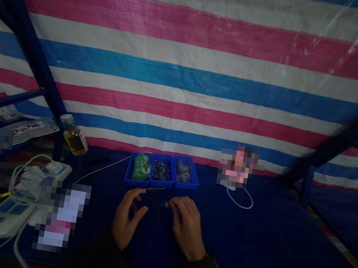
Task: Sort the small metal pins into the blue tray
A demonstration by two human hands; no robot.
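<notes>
My left hand (125,221) hovers over the dark blue tabletop, thumb and fingers apart with nothing between them. To its right, my right hand (186,227) pinches a small shiny piece (166,204) at the fingertips; its kind is too small to make out. Just beyond both hands stand three joined blue bins. A green packet (142,167) fills the left bin, many thin metal pins or screws (161,171) lie in the middle one, and the right one holds clear plastic bags (183,172). A few thin metal pieces (156,189) lie on the table in front of the bins.
Power strips (7,215) with plugs and white cables crowd the left side, beside a blurred-out flat item (64,217). A bottle of yellowish liquid (76,139) leans farther back. A pixelated pink object (238,167) with a white cord sits back right. Blue frame bars and a striped sheet (188,76) enclose the table.
</notes>
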